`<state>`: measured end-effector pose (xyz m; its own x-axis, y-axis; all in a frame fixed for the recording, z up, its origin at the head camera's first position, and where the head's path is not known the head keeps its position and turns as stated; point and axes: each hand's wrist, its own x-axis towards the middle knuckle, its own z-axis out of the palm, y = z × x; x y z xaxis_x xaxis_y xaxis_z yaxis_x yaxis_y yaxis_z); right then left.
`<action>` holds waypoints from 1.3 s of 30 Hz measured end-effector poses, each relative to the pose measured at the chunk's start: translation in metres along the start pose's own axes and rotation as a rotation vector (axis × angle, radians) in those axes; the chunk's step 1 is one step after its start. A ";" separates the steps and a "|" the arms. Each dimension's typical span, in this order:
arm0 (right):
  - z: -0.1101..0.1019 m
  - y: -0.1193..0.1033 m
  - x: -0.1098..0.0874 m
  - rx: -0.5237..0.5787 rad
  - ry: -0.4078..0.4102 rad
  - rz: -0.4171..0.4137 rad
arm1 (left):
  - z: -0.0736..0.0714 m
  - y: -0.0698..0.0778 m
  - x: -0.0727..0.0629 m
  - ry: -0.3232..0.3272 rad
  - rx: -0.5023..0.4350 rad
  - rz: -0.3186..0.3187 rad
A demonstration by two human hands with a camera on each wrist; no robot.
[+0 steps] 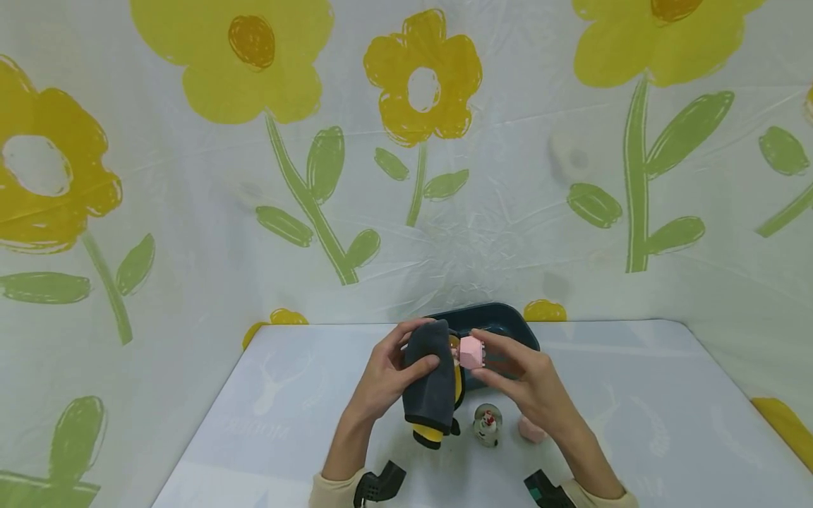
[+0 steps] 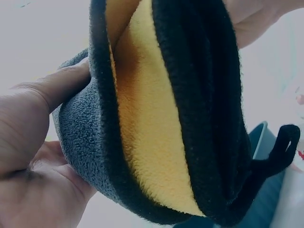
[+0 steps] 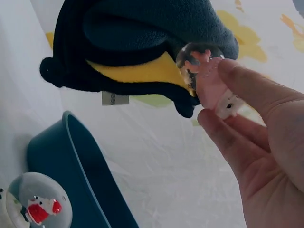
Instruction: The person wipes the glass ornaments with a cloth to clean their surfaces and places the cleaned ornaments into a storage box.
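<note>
My left hand holds a folded grey and yellow towel with black edging, thumb in front and fingers behind. The yellow side shows within the fold in the left wrist view, beside a black hanging loop. With thumb and fingertips, my right hand pinches a small snow globe by its pink base. Its clear dome points at the towel and meets its edge in the right wrist view. The fold partly hides the dome in the head view.
A dark teal basin stands behind the hands at the table's back edge. Nearer on the white table are another snow globe with a red-and-white figure and a pink object, partly covered by the right wrist. A flowered curtain hangs behind.
</note>
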<state>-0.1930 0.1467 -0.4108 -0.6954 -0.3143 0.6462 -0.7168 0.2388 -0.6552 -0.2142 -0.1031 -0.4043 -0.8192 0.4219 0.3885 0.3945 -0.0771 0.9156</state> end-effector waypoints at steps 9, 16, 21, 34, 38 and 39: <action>0.007 -0.005 0.000 -0.119 0.068 0.187 | 0.002 -0.001 0.001 0.017 0.026 -0.031; 0.010 -0.006 0.001 -0.120 0.064 0.220 | 0.005 0.001 0.002 0.106 0.046 -0.109; 0.011 -0.005 0.000 -0.122 0.052 0.240 | 0.005 0.000 0.002 0.114 0.036 -0.105; 0.010 -0.003 0.000 -0.068 0.029 0.149 | 0.004 0.000 0.001 0.116 0.023 -0.113; 0.009 -0.002 0.001 -0.066 0.020 0.042 | 0.002 -0.001 0.001 0.111 0.000 -0.106; 0.009 -0.002 0.001 -0.071 0.016 0.012 | 0.001 -0.001 0.002 0.110 -0.007 -0.105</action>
<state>-0.1918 0.1375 -0.4119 -0.7043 -0.2963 0.6451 -0.7098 0.3072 -0.6339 -0.2153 -0.1014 -0.4044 -0.8967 0.3263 0.2991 0.3017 -0.0439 0.9524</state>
